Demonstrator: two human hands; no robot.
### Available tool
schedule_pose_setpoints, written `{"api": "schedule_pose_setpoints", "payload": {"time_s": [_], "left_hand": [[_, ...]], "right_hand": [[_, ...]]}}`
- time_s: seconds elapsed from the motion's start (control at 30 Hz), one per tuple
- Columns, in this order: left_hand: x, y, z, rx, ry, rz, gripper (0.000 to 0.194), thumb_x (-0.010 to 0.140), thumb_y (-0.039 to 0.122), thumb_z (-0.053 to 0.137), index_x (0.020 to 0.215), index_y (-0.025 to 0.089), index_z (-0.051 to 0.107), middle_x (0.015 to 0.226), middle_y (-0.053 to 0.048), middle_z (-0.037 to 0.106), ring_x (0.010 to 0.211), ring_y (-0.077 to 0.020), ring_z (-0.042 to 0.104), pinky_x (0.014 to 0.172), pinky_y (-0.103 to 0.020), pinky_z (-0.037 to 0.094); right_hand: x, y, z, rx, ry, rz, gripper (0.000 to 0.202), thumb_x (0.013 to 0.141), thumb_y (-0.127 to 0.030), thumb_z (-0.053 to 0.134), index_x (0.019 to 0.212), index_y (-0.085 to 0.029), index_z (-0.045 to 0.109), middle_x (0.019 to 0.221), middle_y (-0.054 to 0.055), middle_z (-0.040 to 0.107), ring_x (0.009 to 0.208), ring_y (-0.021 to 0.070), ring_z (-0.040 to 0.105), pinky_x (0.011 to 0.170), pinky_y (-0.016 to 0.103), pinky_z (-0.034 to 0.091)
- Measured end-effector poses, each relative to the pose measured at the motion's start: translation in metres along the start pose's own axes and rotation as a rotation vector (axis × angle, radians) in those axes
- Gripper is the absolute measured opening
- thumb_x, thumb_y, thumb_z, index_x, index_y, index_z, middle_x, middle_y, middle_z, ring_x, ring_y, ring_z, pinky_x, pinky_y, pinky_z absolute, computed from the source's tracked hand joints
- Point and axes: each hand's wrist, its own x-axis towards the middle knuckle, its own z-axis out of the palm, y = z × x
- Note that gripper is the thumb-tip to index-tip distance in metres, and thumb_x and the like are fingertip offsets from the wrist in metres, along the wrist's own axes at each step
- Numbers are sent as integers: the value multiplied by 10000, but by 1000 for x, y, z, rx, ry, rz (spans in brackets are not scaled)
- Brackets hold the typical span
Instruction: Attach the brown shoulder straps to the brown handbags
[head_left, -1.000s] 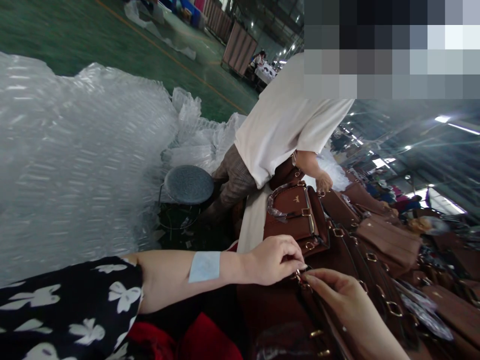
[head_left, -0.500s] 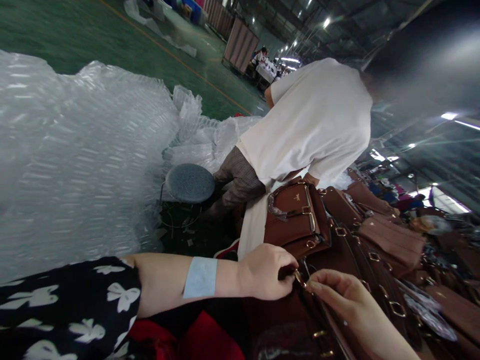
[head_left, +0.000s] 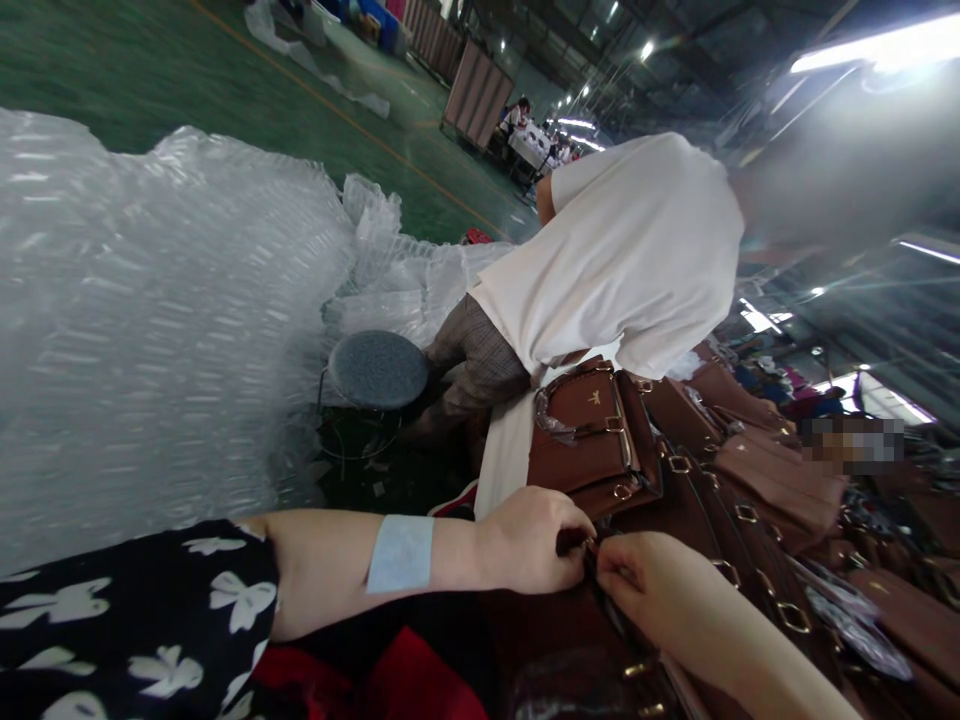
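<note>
My left hand (head_left: 534, 542) is closed in a pinch at the upper edge of a dark brown handbag (head_left: 551, 635) in front of me. Against its fingertips, my right hand (head_left: 651, 572) is closed too, curled over the same spot. A gold-coloured metal ring showed between the fingertips a moment ago; now the fingers cover it. Lower on this bag, gold fittings (head_left: 641, 668) and a piece of clear plastic wrap are visible. Just beyond my hands stands another brown handbag (head_left: 574, 455) with a wrapped handle and gold buckles.
A co-worker in a white shirt (head_left: 615, 260) bends over the bags ahead. Many brown handbags (head_left: 780, 480) crowd the right side. At left are a round grey stool (head_left: 379, 368) and a large heap of clear bubble wrap (head_left: 165, 330). A white table edge (head_left: 504, 455) lies between.
My right hand has moved left and turned over, its fingers now meeting the left fingertips and hiding the gold ring. My left hand stays nearly still. The co-worker has shifted slightly.
</note>
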Motion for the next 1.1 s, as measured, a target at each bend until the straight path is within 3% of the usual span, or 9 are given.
{"api": "schedule_pose_setpoints", "payload": {"time_s": [0.2, 0.4, 0.57, 0.9, 1.1], "left_hand": [[0, 2, -4, -53, -22, -43, 263, 727, 196, 614, 963, 171, 728, 892, -55, 735, 806, -195, 677, 723, -260, 515], [-4, 8, -12, 16, -75, -98, 231, 750, 219, 618, 954, 167, 712, 899, -63, 707, 818, -209, 672, 712, -277, 514], [-4, 11, -19, 131, -170, -54, 168, 806, 236, 606, 928, 175, 704, 893, -59, 681, 822, -207, 659, 713, -283, 498], [0, 10, -15, 143, -191, -117, 181, 854, 300, 601, 970, 188, 685, 942, -58, 666, 870, -209, 640, 757, -303, 500], [4, 11, -19, 249, -233, -22, 159, 904, 249, 542, 964, 173, 668, 940, -58, 652, 883, -196, 621, 784, -295, 486]], "right_hand": [[-2, -1, 2, -11, 43, -63, 210, 870, -166, 495, 717, -217, 629, 791, 16, 706, 750, 185, 618, 641, 287, 312], [1, -9, 17, -170, 179, 38, 239, 935, -180, 423, 843, -212, 641, 827, 61, 720, 774, 251, 669, 601, 316, 278], [-5, -15, 19, -116, 232, 9, 239, 938, -170, 420, 835, -212, 631, 848, 50, 722, 792, 223, 664, 620, 307, 304], [-12, -3, 17, 28, 283, 21, 212, 925, -196, 467, 762, -210, 602, 789, 11, 692, 755, 156, 620, 638, 271, 326], [-7, -8, 22, -1, 347, -45, 243, 921, -179, 455, 800, -188, 666, 800, 71, 710, 760, 213, 652, 648, 304, 398]]}}
